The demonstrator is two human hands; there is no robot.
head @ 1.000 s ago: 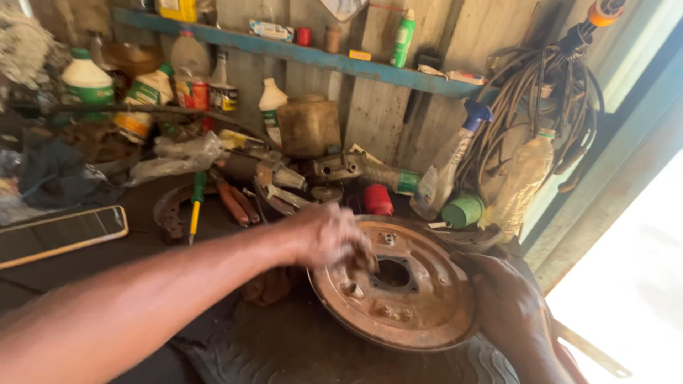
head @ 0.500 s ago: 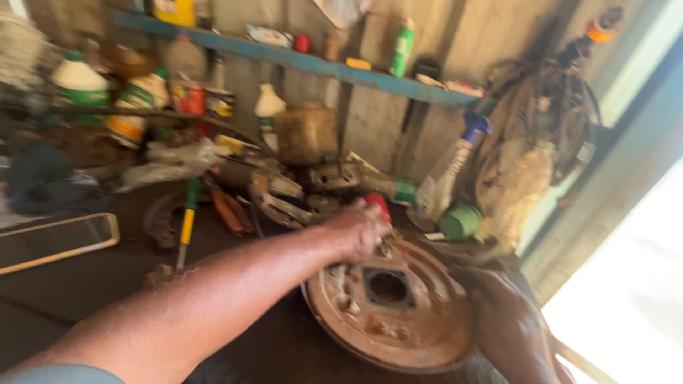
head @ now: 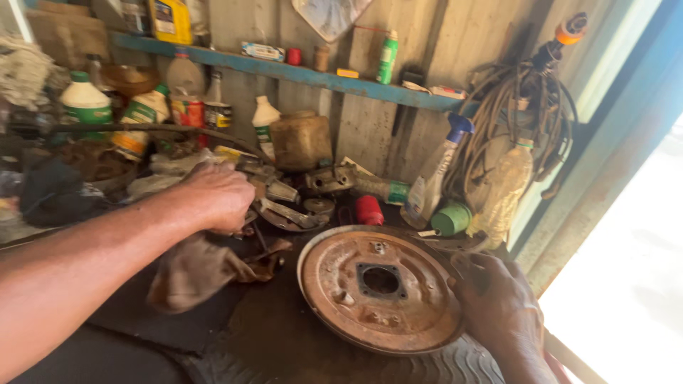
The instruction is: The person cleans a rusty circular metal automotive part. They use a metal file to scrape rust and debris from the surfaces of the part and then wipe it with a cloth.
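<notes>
Fingers of the left hand (head: pixel 217 195) curl down, pinching a greasy brown rag (head: pixel 199 270) that droops onto the dark counter (head: pixel 277 341). Right hand (head: pixel 498 302) fingers bend around the rim of a rusty round metal plate (head: pixel 380 295) with a square centre hole, lying flat just beside the rag. Behind crowd metal parts (head: pixel 284 206), a red can (head: pixel 368 210) and a spray bottle (head: pixel 437 178).
</notes>
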